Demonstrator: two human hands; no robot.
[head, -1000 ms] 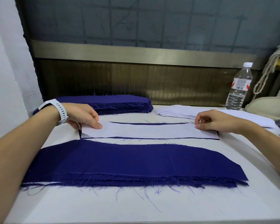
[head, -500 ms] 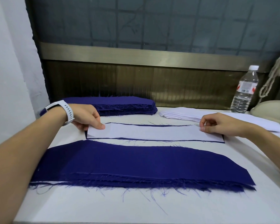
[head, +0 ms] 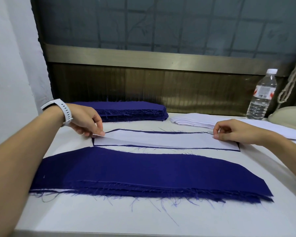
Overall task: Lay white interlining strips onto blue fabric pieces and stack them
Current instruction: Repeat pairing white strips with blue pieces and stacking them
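A white interlining strip (head: 161, 140) lies on a narrow blue fabric piece (head: 178, 132) in the middle of the table; only the blue edges show around it. My left hand (head: 87, 123) pinches the strip's left end and holds that corner lifted off the blue piece. My right hand (head: 232, 132) pinches the strip's right end, low against the table. A broad stack of blue fabric pieces (head: 143, 173) with frayed edges lies in front. Another blue stack (head: 132, 111) sits at the back left. A pile of white interlining strips (head: 195, 121) lies at the back right.
A clear water bottle (head: 261, 96) stands at the back right beside a pale rounded object (head: 287, 115) and a hanging rope (head: 290, 84). A wood and metal wall panel (head: 143, 57) closes the back. The white table (head: 109, 218) ends close to me.
My left hand has raised the strip's left corner off the blue piece. My right hand keeps its hold at the right end. The camera has shifted a little.
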